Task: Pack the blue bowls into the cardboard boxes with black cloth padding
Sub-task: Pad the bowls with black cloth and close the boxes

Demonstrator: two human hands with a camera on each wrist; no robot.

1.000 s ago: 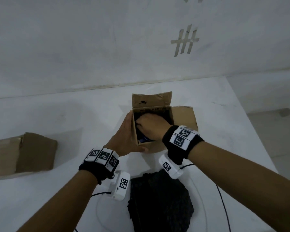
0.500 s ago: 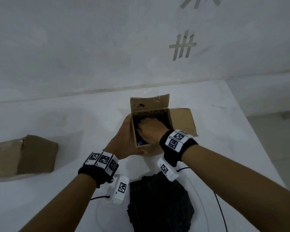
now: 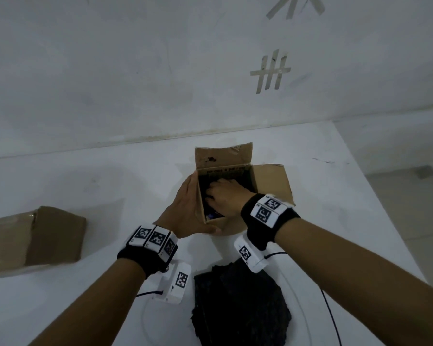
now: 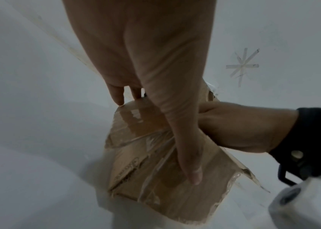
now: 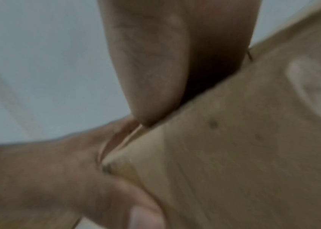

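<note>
An open cardboard box (image 3: 268, 181) stands mid-table with its flaps up. Inside it is dark with black cloth, and a small patch of the blue bowl (image 3: 211, 216) shows at the near left corner. My left hand (image 3: 188, 208) braces the box from outside, its straight fingers (image 4: 116, 94) along the left wall and its thumb on the front face (image 4: 155, 186). My right hand (image 3: 225, 193) reaches down into the box, its fingertips hidden in the dark cloth. The right wrist view is blurred and shows only my palm (image 5: 155, 62) against the box wall (image 5: 234, 155).
A loose piece of black cloth (image 3: 240, 303) lies on the white table just in front of the box. A second cardboard box (image 3: 35, 240) lies on its side at the left. The wall runs close behind, and the table's edge (image 3: 375, 208) drops off at the right.
My right hand has shifted slightly inside the box, its fingers reaching further toward the far side. The left hand keeps its place on the box.
</note>
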